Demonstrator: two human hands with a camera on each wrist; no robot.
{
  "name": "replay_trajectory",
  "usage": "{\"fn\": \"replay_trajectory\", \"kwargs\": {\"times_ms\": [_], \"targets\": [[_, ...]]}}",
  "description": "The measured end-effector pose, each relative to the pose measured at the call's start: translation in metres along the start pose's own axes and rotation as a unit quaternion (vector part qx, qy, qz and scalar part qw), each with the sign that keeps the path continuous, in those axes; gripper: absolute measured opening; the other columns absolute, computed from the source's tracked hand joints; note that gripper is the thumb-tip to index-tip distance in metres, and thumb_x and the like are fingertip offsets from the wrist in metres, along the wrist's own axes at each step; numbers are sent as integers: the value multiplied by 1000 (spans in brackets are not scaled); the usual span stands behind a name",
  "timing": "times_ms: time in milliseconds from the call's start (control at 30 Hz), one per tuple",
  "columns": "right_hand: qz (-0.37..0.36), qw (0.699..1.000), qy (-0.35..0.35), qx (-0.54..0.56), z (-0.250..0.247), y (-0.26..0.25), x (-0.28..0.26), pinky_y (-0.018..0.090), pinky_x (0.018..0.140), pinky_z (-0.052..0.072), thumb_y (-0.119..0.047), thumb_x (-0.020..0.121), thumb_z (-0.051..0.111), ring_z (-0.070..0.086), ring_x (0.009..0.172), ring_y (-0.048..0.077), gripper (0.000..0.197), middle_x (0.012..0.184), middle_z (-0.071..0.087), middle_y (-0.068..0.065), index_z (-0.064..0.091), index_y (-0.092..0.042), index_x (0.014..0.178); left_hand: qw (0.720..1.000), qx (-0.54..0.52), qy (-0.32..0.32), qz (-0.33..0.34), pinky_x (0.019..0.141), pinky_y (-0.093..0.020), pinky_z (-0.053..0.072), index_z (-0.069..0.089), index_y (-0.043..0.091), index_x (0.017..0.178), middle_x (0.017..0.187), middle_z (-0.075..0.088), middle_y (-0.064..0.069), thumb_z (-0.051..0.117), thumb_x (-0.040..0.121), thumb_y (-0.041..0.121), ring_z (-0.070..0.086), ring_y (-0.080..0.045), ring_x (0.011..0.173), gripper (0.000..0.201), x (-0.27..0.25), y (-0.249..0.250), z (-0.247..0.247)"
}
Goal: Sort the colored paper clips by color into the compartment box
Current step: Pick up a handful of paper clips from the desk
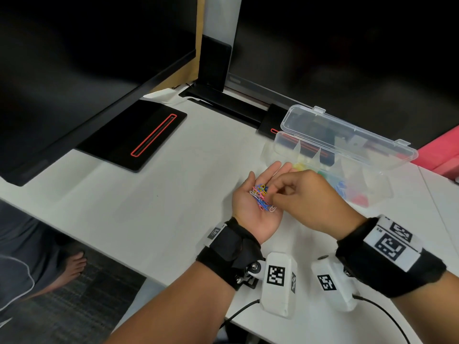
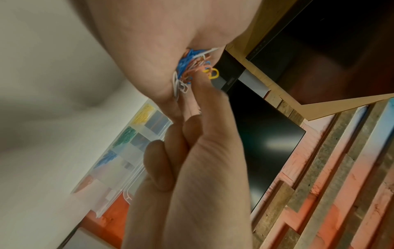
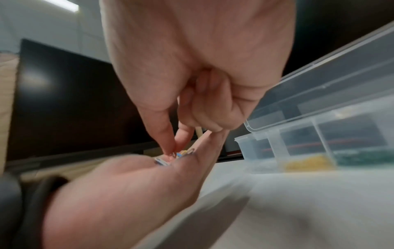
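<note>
My left hand [image 1: 248, 217] lies palm up over the white desk and carries a small pile of mixed paper clips [image 1: 260, 196], blue, pink, yellow and white. My right hand [image 1: 275, 199] reaches over from the right; its thumb and forefinger pinch a clip in that pile [image 3: 168, 159]. From the left wrist the pile [image 2: 192, 69] sits in the palm crease. The clear compartment box [image 1: 278, 143] stands just behind the hands with its lid [image 1: 347, 135] open. Sorted yellow [image 1: 301, 166], green [image 1: 323, 173], blue [image 1: 340, 188] and red [image 1: 360, 198] clips lie in separate compartments.
A black monitor base with a red outline [image 1: 139, 135] sits at the back left, under dark screens. A pink object [image 1: 442, 155] lies at the far right. The desk's front edge [image 1: 119, 259] runs diagonally at the lower left. Cables [image 1: 241, 311] trail from the wrist cameras.
</note>
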State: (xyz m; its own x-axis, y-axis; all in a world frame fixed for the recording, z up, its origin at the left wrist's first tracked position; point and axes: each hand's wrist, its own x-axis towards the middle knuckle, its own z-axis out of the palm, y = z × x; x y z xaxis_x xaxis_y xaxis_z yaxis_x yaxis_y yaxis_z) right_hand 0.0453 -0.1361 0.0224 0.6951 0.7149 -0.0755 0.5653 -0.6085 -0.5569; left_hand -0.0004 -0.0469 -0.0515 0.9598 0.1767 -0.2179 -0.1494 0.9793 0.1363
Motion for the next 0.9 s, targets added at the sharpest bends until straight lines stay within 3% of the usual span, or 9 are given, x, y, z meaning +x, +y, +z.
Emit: {"fn": "replay_trajectory", "kwargs": {"times_ms": [100, 167, 233, 333, 433, 567, 667, 767, 900], "targets": [[8, 999, 3, 51, -5, 3, 0, 25, 53, 35, -17, 82, 76, 35, 46, 6, 11, 50, 46, -1, 76, -23, 73, 1000, -7, -5, 2, 96, -41, 46, 56, -3, 124, 119, 65, -22, 25, 104, 35, 63, -33, 108, 54, 0, 0, 0], [0, 1000, 16, 13, -5, 6, 1, 29, 61, 45, -17, 81, 77, 47, 52, 11, 15, 57, 60, 2, 74, -28, 72, 1000, -11, -6, 4, 95, -41, 46, 56, -3, 124, 120, 64, -23, 25, 104, 35, 64, -34, 107, 54, 0, -1, 0], [-19, 997, 46, -53, -3, 8, 0, 27, 69, 49, -16, 80, 76, 57, 63, 5, 26, 67, 67, -7, 66, -40, 72, 1000, -12, -6, 7, 94, -41, 46, 55, -3, 125, 122, 63, -23, 25, 104, 35, 64, -33, 106, 54, 0, -2, -1], [-32, 993, 82, -79, -5, 4, -3, 19, 61, 41, -22, 78, 76, 54, 62, -1, 16, 60, 59, -14, 68, -35, 75, 1000, -10, -5, 5, 95, -41, 46, 55, -2, 126, 122, 63, -22, 25, 103, 36, 65, -33, 105, 53, 0, -2, -2], [-19, 992, 45, -118, -4, -4, -8, 26, 65, 46, -33, 77, 75, 56, 67, 5, 1, 65, 63, -14, 74, -33, 76, 1000, -7, -5, -1, 99, -40, 45, 55, -1, 126, 119, 65, -20, 26, 103, 37, 67, -31, 103, 53, 1, 0, -3], [7, 983, 30, -179, 4, -11, -8, 35, 72, 53, -34, 79, 68, 62, 79, 17, 4, 77, 68, -6, 72, -33, 76, 1000, -7, 0, -1, 99, -41, 44, 52, -3, 130, 119, 65, -22, 26, 103, 36, 69, -30, 100, 54, 0, 0, -2], [7, 988, 26, -152, 5, -10, -6, 35, 70, 53, -30, 80, 67, 61, 74, 15, 8, 72, 66, -7, 71, -33, 74, 1000, -7, 2, -1, 103, -42, 42, 53, -2, 131, 121, 64, -21, 25, 103, 36, 67, -30, 105, 55, 1, 0, -4], [21, 997, 18, -71, 1, -6, -5, 23, 63, 47, -24, 83, 71, 56, 62, 6, 14, 62, 65, -8, 73, -34, 73, 1000, -11, -1, 1, 99, -42, 44, 55, -3, 127, 122, 64, -21, 25, 104, 35, 67, -31, 104, 54, 1, 1, -4], [40, 997, 30, 66, -3, -1, -6, 29, 64, 47, -12, 82, 72, 54, 61, 25, 15, 70, 68, 15, 78, -25, 76, 1000, -11, -4, 9, 94, -41, 47, 57, -5, 122, 122, 63, -23, 29, 103, 31, 67, -32, 103, 49, 3, 0, -3]]}}
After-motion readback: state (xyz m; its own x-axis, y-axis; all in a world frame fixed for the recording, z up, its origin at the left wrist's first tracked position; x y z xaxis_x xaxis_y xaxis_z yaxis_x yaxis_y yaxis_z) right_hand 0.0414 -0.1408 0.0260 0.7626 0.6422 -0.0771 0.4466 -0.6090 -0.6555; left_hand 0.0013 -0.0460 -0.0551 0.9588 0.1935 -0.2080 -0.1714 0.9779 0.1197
